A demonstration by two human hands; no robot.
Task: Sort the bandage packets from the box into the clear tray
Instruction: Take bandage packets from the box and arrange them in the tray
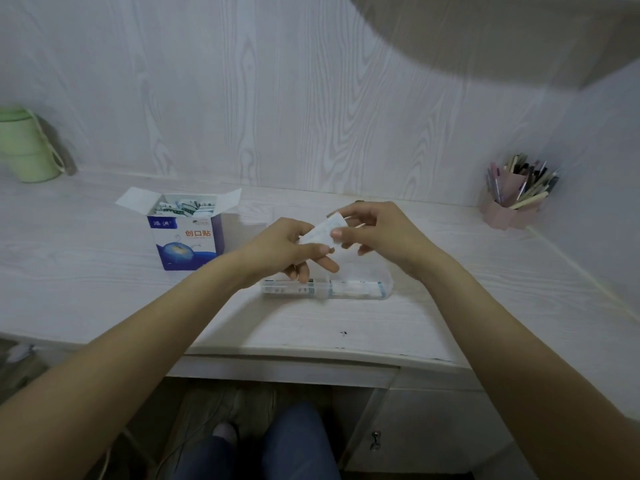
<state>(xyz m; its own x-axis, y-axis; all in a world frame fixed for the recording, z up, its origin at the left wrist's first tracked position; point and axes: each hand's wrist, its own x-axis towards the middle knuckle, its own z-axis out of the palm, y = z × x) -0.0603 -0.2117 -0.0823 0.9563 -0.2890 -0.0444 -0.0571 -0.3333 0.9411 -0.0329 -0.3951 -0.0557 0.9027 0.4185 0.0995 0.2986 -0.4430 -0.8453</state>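
Two bare forearms reach forward from the bottom of the view to meet above the desk (346, 320), and between the hands a single white bandage packet (320, 232) is held in the air, tilted, just over the clear tray (386, 284). The packet is pinched at its right end between the thumb and curled fingers of the right hand (377, 233). Its left end is touched by the left hand (294, 249), whose fingers are loosely extended beneath and beside it; whether that hand truly grips cannot be told.

The packet is judged to be very light, thin and limp, a paper sleeve that bends readily and may slip if pinched only at a corner. It is best taken by a short edge or flat between thumb and forefinger, with little force, so that it is not creased.

In the clear tray, white packets with blue print are already laid flat on either side of a divider, so the sorting is judged partly done. Further left, well apart from the tray, the blue and white box (187, 233) stands upright with its flaps open and many packets are seen crowded inside.

At the far right a pink pen holder (512, 206) is set against the wall, and at the far left a green cup (24, 147).
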